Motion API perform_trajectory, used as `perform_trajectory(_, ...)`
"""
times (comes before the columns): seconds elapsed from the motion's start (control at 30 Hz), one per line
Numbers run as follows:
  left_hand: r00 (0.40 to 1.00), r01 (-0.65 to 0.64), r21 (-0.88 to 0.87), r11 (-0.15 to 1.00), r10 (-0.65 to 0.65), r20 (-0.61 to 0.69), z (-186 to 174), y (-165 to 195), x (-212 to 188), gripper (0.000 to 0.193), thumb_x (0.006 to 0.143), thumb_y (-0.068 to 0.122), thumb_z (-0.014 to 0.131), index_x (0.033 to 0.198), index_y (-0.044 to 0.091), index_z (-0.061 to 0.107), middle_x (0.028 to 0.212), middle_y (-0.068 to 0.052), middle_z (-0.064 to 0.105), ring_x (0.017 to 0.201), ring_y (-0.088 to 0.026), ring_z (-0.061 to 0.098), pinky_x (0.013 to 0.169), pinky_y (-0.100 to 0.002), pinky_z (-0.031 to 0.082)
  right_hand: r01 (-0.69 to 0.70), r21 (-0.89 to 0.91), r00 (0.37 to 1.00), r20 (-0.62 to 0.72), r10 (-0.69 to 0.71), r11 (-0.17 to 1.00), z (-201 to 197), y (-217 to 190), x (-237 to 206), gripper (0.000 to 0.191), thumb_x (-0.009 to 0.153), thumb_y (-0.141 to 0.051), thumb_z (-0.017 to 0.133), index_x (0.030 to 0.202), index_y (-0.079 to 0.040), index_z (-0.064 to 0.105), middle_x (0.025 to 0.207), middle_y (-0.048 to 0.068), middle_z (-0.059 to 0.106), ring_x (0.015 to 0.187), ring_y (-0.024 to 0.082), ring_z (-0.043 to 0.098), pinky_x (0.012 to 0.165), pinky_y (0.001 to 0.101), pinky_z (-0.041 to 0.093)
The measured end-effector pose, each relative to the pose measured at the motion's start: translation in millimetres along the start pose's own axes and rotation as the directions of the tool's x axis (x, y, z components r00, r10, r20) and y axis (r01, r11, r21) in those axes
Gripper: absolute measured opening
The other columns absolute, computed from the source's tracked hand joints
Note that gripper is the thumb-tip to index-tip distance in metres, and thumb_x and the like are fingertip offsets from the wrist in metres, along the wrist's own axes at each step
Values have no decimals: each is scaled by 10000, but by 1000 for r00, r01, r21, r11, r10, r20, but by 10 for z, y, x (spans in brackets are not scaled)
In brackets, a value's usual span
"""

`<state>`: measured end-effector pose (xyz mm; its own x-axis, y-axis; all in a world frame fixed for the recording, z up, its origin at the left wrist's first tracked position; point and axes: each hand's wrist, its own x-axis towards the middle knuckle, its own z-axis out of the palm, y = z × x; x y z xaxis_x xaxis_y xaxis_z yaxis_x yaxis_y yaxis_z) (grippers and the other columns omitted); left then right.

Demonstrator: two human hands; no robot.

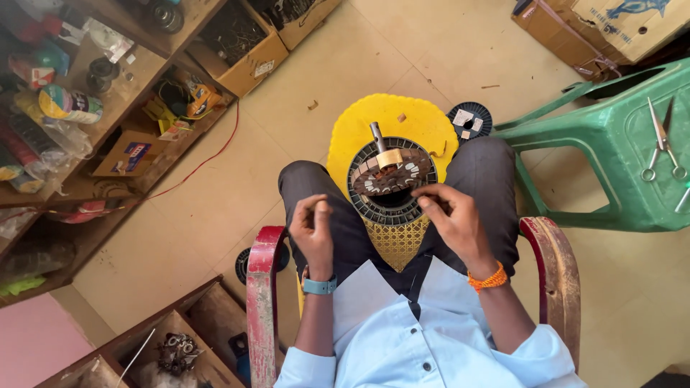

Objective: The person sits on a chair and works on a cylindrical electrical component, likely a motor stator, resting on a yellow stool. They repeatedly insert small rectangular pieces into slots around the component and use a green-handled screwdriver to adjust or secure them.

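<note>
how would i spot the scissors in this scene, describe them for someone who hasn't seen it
Look to the green plastic stool right of the seated person's knees. On its flat top lie the scissors, blades pointing away. They are the only bare-metal tool with two ring handles there.

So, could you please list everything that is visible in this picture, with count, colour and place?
motor stator: one, black ring with copper-brown windings and a metal shaft, on the lap
yellow board: one, yellow, under the stator, on the knees
wire spool: one, black, on the floor beyond the right knee
plastic stool: one, green, at right
scissors: one pair, metal, on the stool
cardboard boxes: several, brown, top left and top right
shelves: wooden, left, filled with mixed goods
chair arms: two, worn red, both sides
left hand: fingers pinched, blue wristband, apart from the stator
right hand: orange thread on wrist, fingertips on the stator rim
</note>
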<state>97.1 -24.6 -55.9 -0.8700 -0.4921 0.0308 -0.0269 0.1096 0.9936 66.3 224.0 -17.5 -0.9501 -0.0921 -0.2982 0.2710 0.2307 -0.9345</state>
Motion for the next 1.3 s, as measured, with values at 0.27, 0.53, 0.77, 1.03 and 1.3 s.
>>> perform_trajectory(0.27,934,-289,46,956,270,235,546,601,219,752,812,277,859,1421,23,498,1249,-116,614,1175,-244,590,1001,-367,486,99,-123,994,-40,-105,987,-159,31,-156,247,972,-241,698,984,1,750,732,-25,630,654,29,472,564,235,370)
perform_trajectory(0.53,927,-136,23,990,120,355,771,510,342,375,844,166,819,1157,25,667,1074,-97,733,974,-196,736,876,-321,588,149,-296,988,0,-156,944,-324,-143,-234,209,930,-218,718,998,-23,752,683,12,652,576,66,455,526,252,382)
perform_trajectory(0.77,923,-247,5,969,233,307,775,369,297,410,864,121,797,1231,41,636,1152,-123,709,1037,-248,735,884,-334,587,188,-373,964,-109,-244,909,-518,-356,-198,122,958,-118,711,1017,-16,742,724,18,656,640,52,546,588,237,444)
perform_trajectory(1.03,884,-190,-83,978,207,420,671,491,376,511,834,193,822,1281,35,630,1197,-141,683,1092,-282,687,959,-377,537,298,-399,944,-13,-330,867,-577,-507,26,155,983,-171,728,1009,-19,729,704,30,647,621,46,528,563,245,444)
perform_trajectory(1.3,937,-204,16,979,190,292,807,487,301,426,830,184,817,1191,34,646,1135,-129,711,1043,-269,721,923,-362,567,173,-467,985,76,-155,867,-441,-334,-272,162,931,-185,709,982,-41,759,727,61,721,557,99,555,532,279,455)
